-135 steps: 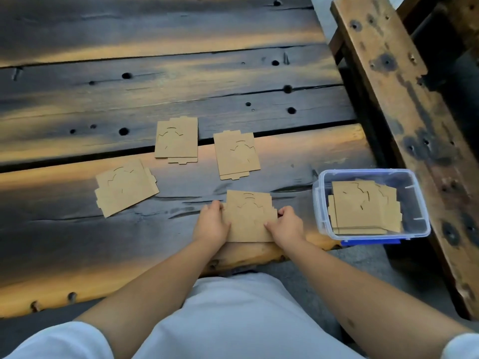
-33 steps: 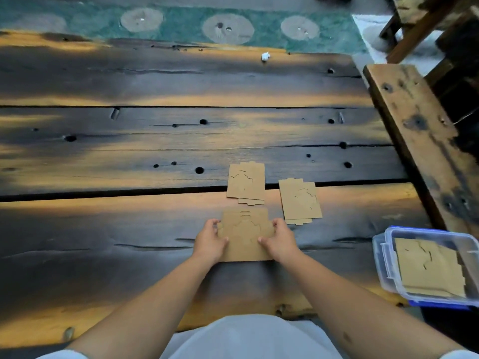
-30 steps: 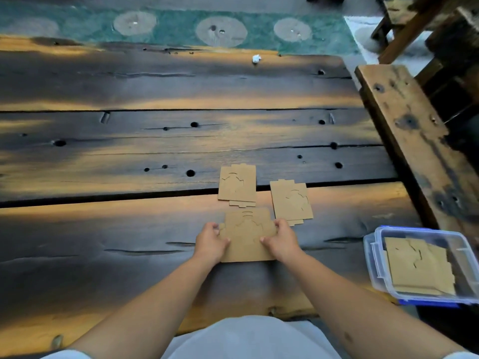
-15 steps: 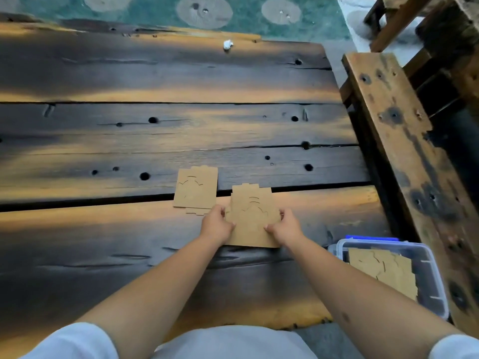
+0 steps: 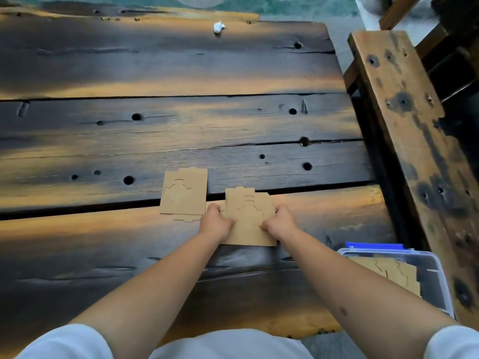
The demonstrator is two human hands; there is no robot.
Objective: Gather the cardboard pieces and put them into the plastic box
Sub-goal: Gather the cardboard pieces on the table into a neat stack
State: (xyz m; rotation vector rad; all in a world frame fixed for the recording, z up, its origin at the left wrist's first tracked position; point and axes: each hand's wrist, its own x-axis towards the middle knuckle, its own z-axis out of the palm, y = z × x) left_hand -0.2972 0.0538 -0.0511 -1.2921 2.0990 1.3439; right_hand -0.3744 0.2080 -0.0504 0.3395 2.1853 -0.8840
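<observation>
Cardboard stack (image 5: 247,224) pinched between left hand (image 5: 216,224) and right hand (image 5: 281,224) (both gripping its side edges)

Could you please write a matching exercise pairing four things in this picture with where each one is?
Things:
1. stack of brown cardboard pieces
2. single flat brown cardboard piece
3. clear plastic box with blue clips
4. small white crumpled scrap

Places:
A. at the table's far edge
B. at the table's near right corner, cardboard inside
C. lying across the gap between two planks
D. held between the left hand and right hand

Pairs: 1-D, 2-C, 3-B, 4-A
</observation>
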